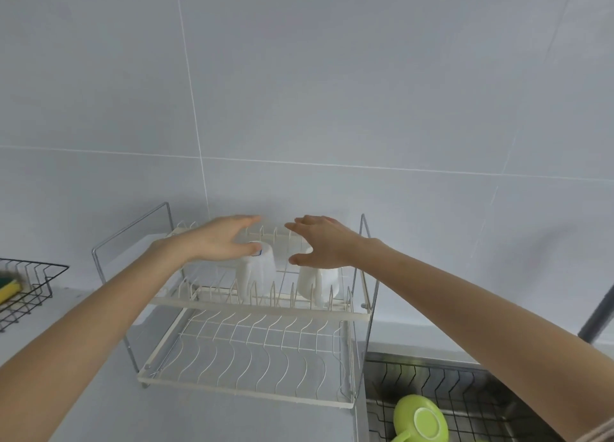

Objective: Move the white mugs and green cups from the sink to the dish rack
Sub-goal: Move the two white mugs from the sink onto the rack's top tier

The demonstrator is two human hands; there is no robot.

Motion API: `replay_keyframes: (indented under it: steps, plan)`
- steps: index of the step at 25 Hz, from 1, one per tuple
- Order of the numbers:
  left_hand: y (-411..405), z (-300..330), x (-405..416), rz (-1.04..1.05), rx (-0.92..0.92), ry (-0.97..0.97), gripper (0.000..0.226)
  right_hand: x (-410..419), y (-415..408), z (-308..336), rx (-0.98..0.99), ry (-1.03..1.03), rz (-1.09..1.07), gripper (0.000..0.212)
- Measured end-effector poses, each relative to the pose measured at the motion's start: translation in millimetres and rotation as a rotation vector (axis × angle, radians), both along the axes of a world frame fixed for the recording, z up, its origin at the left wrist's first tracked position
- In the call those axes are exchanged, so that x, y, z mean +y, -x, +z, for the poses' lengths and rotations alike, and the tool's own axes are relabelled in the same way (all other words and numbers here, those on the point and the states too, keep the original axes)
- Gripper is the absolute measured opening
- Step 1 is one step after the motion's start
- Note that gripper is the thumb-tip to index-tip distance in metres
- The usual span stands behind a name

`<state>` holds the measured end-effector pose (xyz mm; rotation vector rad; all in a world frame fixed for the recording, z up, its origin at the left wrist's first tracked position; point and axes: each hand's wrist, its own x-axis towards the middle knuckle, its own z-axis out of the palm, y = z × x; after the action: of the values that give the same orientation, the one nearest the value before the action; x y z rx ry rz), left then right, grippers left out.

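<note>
Two white mugs stand upside down on the upper tier of the cream dish rack [259, 310]: one on the left [255, 274] and one on the right [317, 284]. My left hand [221, 240] hovers just over the left mug with fingers spread, its thumb near the mug's base. My right hand [319, 242] spreads over the right mug and holds nothing. A green cup [420, 420] lies upside down in the sink [465, 385] at the lower right, its handle toward the left.
The rack's lower tier [252, 352] holds nothing. A black wire basket [30, 292] with a yellow-green sponge [8, 289] stands on the counter at the left. A dark faucet pipe [598, 312] rises at the right edge. A tiled wall stands behind.
</note>
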<state>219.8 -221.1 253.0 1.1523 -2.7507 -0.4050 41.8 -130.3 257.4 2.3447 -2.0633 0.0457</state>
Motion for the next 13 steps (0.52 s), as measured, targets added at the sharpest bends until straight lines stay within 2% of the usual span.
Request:
replay_keyframes:
  steps: [6, 13]
  plan:
    - [40.2, 9.0, 66.0, -0.049, -0.089, 0.33, 0.07, 67.2, 31.3, 5.6, 0.022, 0.131, -0.115, 0.069]
    - [106.4, -6.2, 135.5, -0.162, -0.035, 0.274, 0.074, 144.3, 85.1, -8.5, -0.001, 0.168, -0.329, 0.074]
